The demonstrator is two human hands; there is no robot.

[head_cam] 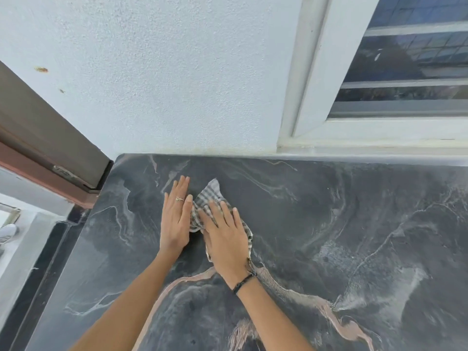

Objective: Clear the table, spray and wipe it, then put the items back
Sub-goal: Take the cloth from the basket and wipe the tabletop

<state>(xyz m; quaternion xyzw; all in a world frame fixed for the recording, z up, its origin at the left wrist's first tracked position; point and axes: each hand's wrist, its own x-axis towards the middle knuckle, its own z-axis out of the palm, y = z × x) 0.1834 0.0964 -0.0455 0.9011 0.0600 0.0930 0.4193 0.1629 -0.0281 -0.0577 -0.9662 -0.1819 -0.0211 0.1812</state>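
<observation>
A dark marble table (329,224) with pale veins fills the lower part of the head view. A grey-and-white checked cloth (207,196) lies bunched on it, left of centre. My right hand (225,239) presses flat on top of the cloth, fingers spread, covering most of it. My left hand (176,219) lies flat on the bare marble just left of the cloth, its fingers together and touching the cloth's edge. A ring is on the left hand and a dark bracelet on the right wrist.
A pale textured wall (164,72) rises behind the table's far edge. A white window frame (304,102) stands at the back right. At the left a brown door frame (45,148) meets the table's corner, with floor below.
</observation>
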